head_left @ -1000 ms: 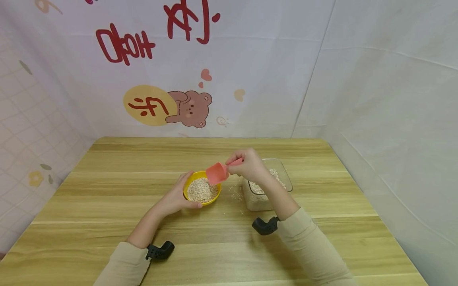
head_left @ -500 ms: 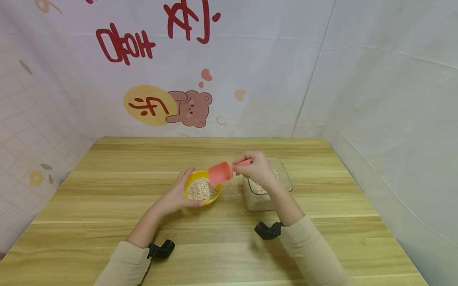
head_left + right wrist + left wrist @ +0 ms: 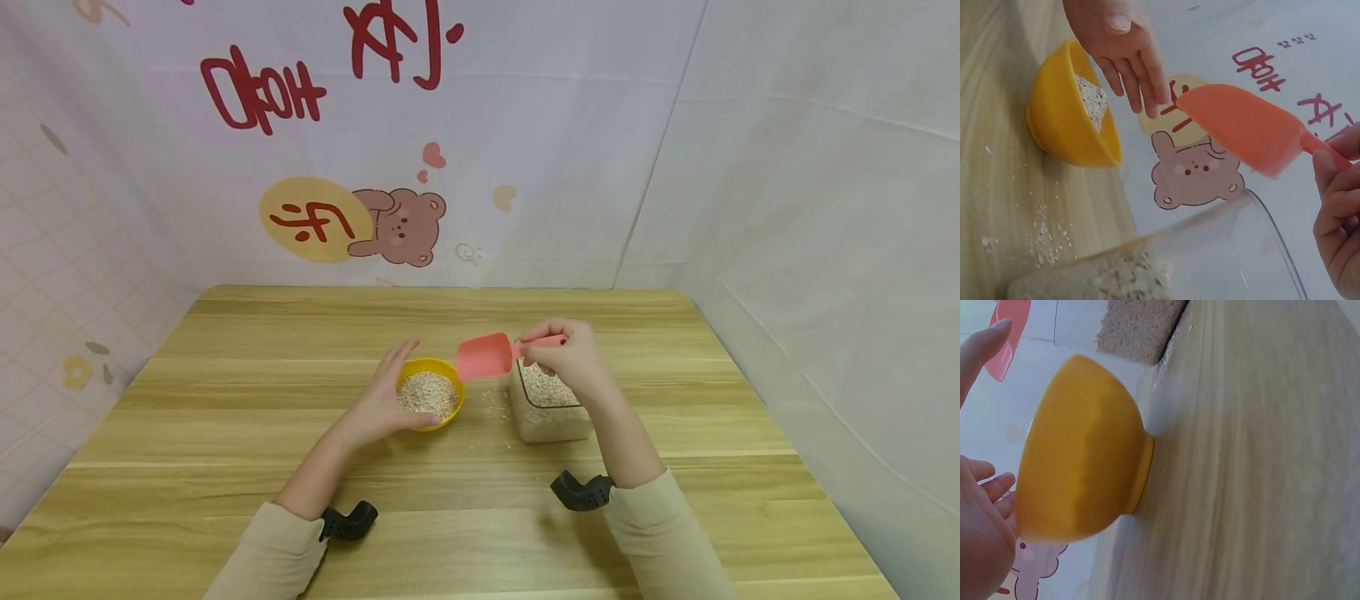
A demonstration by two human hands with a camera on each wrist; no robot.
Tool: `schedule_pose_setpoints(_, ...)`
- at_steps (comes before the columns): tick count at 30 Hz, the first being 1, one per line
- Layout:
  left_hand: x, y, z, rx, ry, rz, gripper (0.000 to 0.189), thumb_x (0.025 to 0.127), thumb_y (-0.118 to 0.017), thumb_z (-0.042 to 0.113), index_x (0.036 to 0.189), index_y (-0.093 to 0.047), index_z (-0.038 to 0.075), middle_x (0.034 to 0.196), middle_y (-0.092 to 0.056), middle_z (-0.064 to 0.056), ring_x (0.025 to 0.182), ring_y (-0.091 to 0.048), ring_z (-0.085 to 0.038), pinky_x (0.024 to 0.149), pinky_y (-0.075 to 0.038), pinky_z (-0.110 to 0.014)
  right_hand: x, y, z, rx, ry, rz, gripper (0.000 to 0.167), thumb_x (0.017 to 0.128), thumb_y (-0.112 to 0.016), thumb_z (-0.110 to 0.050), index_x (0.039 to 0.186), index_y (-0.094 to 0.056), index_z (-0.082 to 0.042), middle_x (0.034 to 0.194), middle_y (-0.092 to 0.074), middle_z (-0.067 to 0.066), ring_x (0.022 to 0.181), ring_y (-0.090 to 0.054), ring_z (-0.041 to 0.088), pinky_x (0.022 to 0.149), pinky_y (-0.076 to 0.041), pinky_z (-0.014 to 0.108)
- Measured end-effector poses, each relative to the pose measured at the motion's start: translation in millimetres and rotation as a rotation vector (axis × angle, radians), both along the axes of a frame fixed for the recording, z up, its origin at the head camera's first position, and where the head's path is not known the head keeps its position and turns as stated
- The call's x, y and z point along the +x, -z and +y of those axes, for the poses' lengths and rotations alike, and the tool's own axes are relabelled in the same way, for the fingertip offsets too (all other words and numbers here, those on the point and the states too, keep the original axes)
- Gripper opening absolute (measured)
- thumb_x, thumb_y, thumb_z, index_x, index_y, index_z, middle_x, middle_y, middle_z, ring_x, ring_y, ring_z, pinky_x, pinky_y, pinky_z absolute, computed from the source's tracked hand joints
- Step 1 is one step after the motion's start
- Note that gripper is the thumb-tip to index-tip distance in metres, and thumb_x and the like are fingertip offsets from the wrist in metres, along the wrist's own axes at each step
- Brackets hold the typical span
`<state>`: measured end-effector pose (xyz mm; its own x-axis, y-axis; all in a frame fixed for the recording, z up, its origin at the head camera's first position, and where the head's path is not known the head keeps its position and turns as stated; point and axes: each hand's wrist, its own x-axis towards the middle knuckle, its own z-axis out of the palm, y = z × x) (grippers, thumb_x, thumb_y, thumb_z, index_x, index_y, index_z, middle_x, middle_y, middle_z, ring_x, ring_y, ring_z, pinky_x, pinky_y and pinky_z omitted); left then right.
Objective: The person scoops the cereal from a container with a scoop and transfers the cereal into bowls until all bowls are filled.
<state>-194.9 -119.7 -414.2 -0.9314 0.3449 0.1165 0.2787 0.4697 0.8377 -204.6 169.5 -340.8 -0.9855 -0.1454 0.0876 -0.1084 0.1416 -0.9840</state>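
A yellow bowl [image 3: 427, 365] partly filled with oat flakes [image 3: 427, 394] stands on the table. My left hand [image 3: 375, 410] is at the bowl's left side, fingers extended and thumb spread over the near rim. In the right wrist view the left hand's straight fingers [image 3: 1141, 78] show beside the bowl, not curled round it. My right hand [image 3: 567, 357] pinches the handle of a pink scoop [image 3: 486, 357], raised between the bowl and a clear container [image 3: 553, 427]. The scoop's hollow looks bare. Oats fill much of the container, which the right hand partly covers in the head view.
Spilled flakes [image 3: 495, 410] lie on the wooden table [image 3: 465, 517] between bowl and container. A white printed curtain [image 3: 570, 167] hangs behind the table's far edge, with plain white cloth [image 3: 825, 250] along the right side.
The right hand has carried the scoop rightward, from over the bowl to beside its rim. My left hand has loosened from the bowl, its fingers spreading away from the rim.
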Motion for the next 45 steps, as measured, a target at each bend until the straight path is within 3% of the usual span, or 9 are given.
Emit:
schedule_pose_setpoints(5, 1.3, -1.0, 8.4, 0.008, 0.01, 0.025, 0.118, 0.062, -0.091, 0.027, 0.153, -0.018, 0.02, 0.157, -0.013, -0.007, 0.14, -0.018, -0.03, 0.106, -0.022, -0.06, 3.2, -0.3, 13.3, -0.057, 0.009, 0.019, 0.016, 0.079, -0.066, 0.005, 0.094, -0.065, 0.01, 0.065, -0.065, 0.013, 0.049, -0.045, 0.012, 0.048, -0.034, 0.023)
schedule_pose_setpoints(14, -0.6, -4.2, 23.4, 0.029, 0.042, 0.047, 0.117, 0.062, -0.091, 0.027, 0.153, -0.018, 0.022, 0.157, -0.013, -0.007, 0.14, -0.017, -0.028, 0.106, -0.023, -0.059, 9.8, -2.3, 35.0, -0.056, 0.067, 0.048, 0.012, 0.079, -0.065, 0.005, 0.091, -0.067, 0.005, 0.067, -0.064, 0.017, 0.049, -0.045, 0.012, 0.047, -0.035, 0.025)
schedule_pose_setpoints(21, 0.3, -6.1, 37.7, 0.013, 0.06, 0.081, 0.117, 0.063, -0.09, 0.034, 0.153, -0.018, 0.021, 0.157, -0.014, -0.007, 0.14, -0.019, -0.027, 0.108, -0.024, -0.055, 12.7, -2.5, 52.0, -0.049, 0.103, 0.081, 0.012, 0.078, -0.064, 0.009, 0.088, -0.068, 0.004, 0.063, -0.064, 0.012, 0.047, -0.042, 0.011, 0.046, -0.034, 0.023)
schedule_pose_setpoints(25, 2.0, -6.6, 47.8, 0.013, 0.071, 0.065, 0.116, 0.064, -0.089, 0.039, 0.154, -0.016, 0.024, 0.158, -0.011, -0.004, 0.141, -0.016, -0.026, 0.108, -0.021, -0.056, 14.5, -2.6, 63.3, -0.053, 0.105, 0.089, 0.011, 0.079, -0.062, 0.009, 0.089, -0.067, 0.005, 0.063, -0.064, 0.009, 0.048, -0.043, 0.011, 0.046, -0.034, 0.023)
schedule_pose_setpoints(45, 5.8, -8.0, 91.2, 0.015, 0.084, 0.065, 0.115, 0.065, -0.088, 0.038, 0.154, -0.017, 0.022, 0.159, -0.009, -0.002, 0.141, -0.018, -0.027, 0.106, -0.025, -0.056, 16.4, 0.1, 102.7, 0.139, 0.133, 0.049, 0.02, 0.084, -0.065, 0.0, 0.1, -0.062, 0.012, 0.066, -0.066, 0.004, 0.049, -0.042, 0.01, 0.048, -0.036, 0.023)
